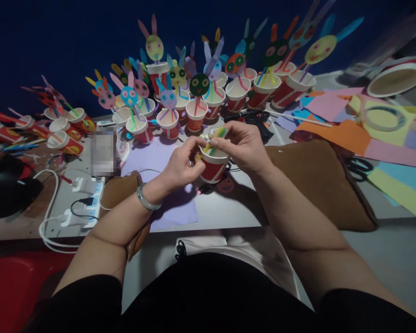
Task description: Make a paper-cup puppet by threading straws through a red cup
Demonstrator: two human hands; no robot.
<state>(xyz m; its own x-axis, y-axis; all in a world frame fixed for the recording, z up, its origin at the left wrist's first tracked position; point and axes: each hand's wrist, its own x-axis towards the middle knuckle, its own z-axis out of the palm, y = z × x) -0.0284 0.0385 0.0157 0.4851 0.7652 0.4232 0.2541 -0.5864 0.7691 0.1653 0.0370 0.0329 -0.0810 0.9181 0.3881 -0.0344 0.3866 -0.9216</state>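
A red paper cup [213,171] with a white rim stands on the table between my hands. Above its mouth are colored drinking straws [213,144], one yellow and one green. My left hand [184,165], with a bracelet at the wrist, pinches the yellow straw at the cup's left rim. From the right, my right hand [246,147] has thumb and fingers closed on the straws' upper part. The fingers partly hide the straws and the cup's rim.
Behind stand several paper cups with paper rabbit faces [128,96] on straws. Colored paper [333,138], tape roll [384,118] and scissors [358,167] lie right, near a brown cushion [308,180]. A power strip [94,203] with white cables lies left; purple paper [175,208] lies in front.
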